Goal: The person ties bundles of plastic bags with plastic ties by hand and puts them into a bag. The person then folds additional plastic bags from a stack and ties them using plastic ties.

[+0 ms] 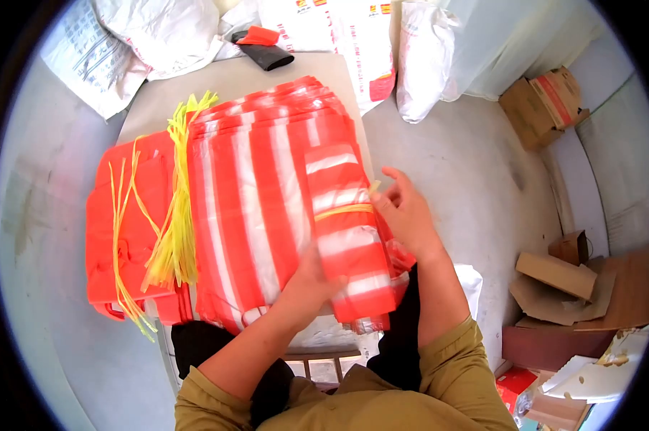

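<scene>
A bundle of folded red-and-white striped plastic bags (pixel 346 244) lies tilted at the right front of the table, with a yellow strip (pixel 344 210) around its middle. My left hand (pixel 303 289) grips the bundle's lower left edge, thumb on top; its other fingers are blurred and partly hidden. At the bundle's right edge, my right hand (pixel 405 215) has its thumb and index finger apart beside the short end of the yellow strip. Under and left of the bundle is a large stack of striped bags (pixel 256 179). A bunch of loose yellow strips (pixel 177 237) lies along that stack's left side.
Folded red bags (pixel 134 215) are piled at the table's left. A black roll (pixel 267 56) with a red piece lies at the back. White sacks (pixel 425 65) stand behind the table. Cardboard boxes (pixel 543 108) and flattened cardboard (pixel 561 287) sit on the floor to the right.
</scene>
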`<state>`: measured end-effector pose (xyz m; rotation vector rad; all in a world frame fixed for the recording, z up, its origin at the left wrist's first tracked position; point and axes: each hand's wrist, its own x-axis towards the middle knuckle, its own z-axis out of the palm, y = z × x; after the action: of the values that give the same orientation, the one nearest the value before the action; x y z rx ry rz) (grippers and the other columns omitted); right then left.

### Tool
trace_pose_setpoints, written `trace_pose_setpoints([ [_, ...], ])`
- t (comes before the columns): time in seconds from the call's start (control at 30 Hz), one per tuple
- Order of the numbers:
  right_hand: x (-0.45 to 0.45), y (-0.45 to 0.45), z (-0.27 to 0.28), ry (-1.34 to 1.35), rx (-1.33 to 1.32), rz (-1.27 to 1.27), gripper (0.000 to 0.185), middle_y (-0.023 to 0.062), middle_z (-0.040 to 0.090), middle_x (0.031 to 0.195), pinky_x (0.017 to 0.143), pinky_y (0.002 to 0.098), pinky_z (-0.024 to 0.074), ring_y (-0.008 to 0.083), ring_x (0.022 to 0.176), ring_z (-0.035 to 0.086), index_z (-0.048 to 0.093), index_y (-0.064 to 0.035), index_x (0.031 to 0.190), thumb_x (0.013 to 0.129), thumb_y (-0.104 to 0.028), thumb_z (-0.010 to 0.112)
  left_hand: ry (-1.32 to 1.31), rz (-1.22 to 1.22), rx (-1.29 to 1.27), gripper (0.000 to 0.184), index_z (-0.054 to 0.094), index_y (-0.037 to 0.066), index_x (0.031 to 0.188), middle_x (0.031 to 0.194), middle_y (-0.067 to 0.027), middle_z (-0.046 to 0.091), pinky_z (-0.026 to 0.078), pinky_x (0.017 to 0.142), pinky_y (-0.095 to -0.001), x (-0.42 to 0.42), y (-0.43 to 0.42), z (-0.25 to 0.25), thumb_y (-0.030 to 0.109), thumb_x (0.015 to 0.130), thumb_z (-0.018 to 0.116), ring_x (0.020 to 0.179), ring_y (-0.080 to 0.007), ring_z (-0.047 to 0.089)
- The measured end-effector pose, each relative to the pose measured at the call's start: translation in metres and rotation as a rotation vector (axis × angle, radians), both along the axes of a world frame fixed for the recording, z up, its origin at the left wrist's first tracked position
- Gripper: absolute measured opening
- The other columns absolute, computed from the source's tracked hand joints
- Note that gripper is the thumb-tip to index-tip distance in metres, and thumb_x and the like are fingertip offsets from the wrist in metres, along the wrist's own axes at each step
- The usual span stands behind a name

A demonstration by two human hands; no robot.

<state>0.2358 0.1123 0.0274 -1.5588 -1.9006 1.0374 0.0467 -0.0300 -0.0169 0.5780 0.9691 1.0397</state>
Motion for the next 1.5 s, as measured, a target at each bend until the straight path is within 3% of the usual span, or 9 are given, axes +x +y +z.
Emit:
trace_pose_setpoints([
  [0.07, 0.007, -0.014, 0.006, 0.093, -0.223, 0.076, 0.074, 0.0090, 0.069, 0.124, 0.095, 0.0350, 0.0528, 0.0190, 0.107, 0.067, 0.033, -0.0085, 0.164, 0.100, -0.021, 0.069, -0.042, -0.003, 0.045, 0.086, 0.016, 0.009, 0.165, 0.152, -0.0128, 0.053, 0.049, 0.113, -0.0443, 0.002, -0.002, -0.003, -0.004, 0.096, 0.065, 0.138, -0.0246, 0.056],
  [0.27, 0.001, -0.041, -0.024, 0.764, -0.445, 0.180, 0.082, 0.0171, 0.063, 0.140, 0.106, 0.0367, 0.0516, 0.0206, 0.122, 0.065, 0.028, -0.0091, 0.167, 0.097, -0.008, 0.070, 0.034, -0.015, 0.074, 0.088, 0.010, 0.010, 0.165, 0.153, -0.0140, 0.052, 0.048, 0.114, -0.0449, 0.021, -0.009, -0.001, -0.002, 0.097, 0.065, 0.138, -0.0257, 0.055],
  [0.47, 0.064, -0.041, -0.011, 0.783, -0.384, 0.172, 0.073, 0.0137, 0.062, 0.142, 0.107, 0.0370, 0.0515, 0.0211, 0.123, 0.065, 0.038, -0.0056, 0.162, 0.096, -0.004, 0.069, 0.220, -0.241, 0.089, 0.102, -0.009, 0.008, 0.164, 0.135, -0.0233, 0.065, 0.056, 0.102, -0.0457, 0.071, -0.054, 0.017, 0.002, 0.097, 0.068, 0.115, -0.0321, 0.070],
  [0.5, 0.084, -0.045, -0.002, 0.837, -0.374, 0.126, 0.071, 0.0129, 0.062, 0.142, 0.107, 0.0369, 0.0514, 0.0213, 0.123, 0.064, 0.040, -0.0056, 0.160, 0.096, -0.003, 0.068, 0.096, -0.329, 0.069, 0.097, -0.002, 0.010, 0.165, 0.132, -0.0239, 0.066, 0.056, 0.101, -0.0463, 0.082, -0.065, 0.045, 0.005, 0.099, 0.068, 0.117, -0.0332, 0.070],
  [0.67, 0.233, -0.110, 0.005, 0.972, -0.285, -0.096, 0.067, 0.0122, 0.061, 0.139, 0.105, 0.0352, 0.0514, 0.0193, 0.124, 0.061, 0.043, -0.0041, 0.158, 0.095, -0.002, 0.064, 0.075, -0.665, 0.202, 0.070, 0.025, 0.008, 0.161, 0.125, -0.0165, 0.068, 0.055, 0.099, -0.0384, 0.124, -0.106, 0.025, 0.007, 0.103, 0.065, 0.115, -0.0249, 0.069],
  [0.83, 0.360, -0.213, -0.074, 0.643, -0.229, -0.448, 0.068, 0.0106, 0.061, 0.139, 0.108, 0.0366, 0.0527, 0.0207, 0.125, 0.061, 0.045, -0.0052, 0.156, 0.091, 0.007, 0.062, 0.070, -0.774, 0.123, 0.066, 0.033, 0.012, 0.159, 0.128, -0.0165, 0.067, 0.054, 0.100, -0.0391, 0.151, -0.126, -0.009, 0.002, 0.102, 0.065, 0.116, -0.0238, 0.068],
  [1.0, 0.413, -0.317, -0.208, 0.566, -0.469, -0.651, 0.071, 0.0125, 0.064, 0.139, 0.104, 0.0390, 0.0556, 0.0233, 0.120, 0.066, 0.043, -0.0046, 0.158, 0.091, 0.006, 0.063, 0.128, -0.582, 0.004, 0.030, 0.056, 0.004, 0.138, 0.101, -0.0151, 0.078, 0.058, 0.071, -0.0294, 0.166, -0.128, -0.037, 0.011, 0.109, 0.055, 0.081, -0.0214, 0.077],
  [1.07, 0.416, -0.337, -0.251, 0.525, -0.501, -0.676, 0.072, 0.0150, 0.064, 0.138, 0.102, 0.0396, 0.0566, 0.0242, 0.119, 0.066, 0.043, -0.0055, 0.158, 0.091, 0.004, 0.065, 0.161, -0.570, 0.003, 0.029, 0.056, 0.003, 0.138, 0.100, -0.0153, 0.078, 0.059, 0.071, -0.0292, 0.171, -0.130, -0.036, 0.010, 0.109, 0.055, 0.080, -0.0213, 0.077],
  [1.5, 0.399, -0.276, -0.361, 0.291, -0.369, -0.794, 0.067, 0.0141, 0.061, 0.143, 0.107, 0.0369, 0.0528, 0.0281, 0.128, 0.062, 0.053, -0.0124, 0.153, 0.089, 0.001, 0.071, 0.199, -0.468, -0.061, 0.022, 0.059, 0.002, 0.129, 0.092, -0.0182, 0.077, 0.060, 0.067, -0.0301, 0.167, -0.138, -0.033, 0.004, 0.108, 0.054, 0.073, -0.0231, 0.076],
])
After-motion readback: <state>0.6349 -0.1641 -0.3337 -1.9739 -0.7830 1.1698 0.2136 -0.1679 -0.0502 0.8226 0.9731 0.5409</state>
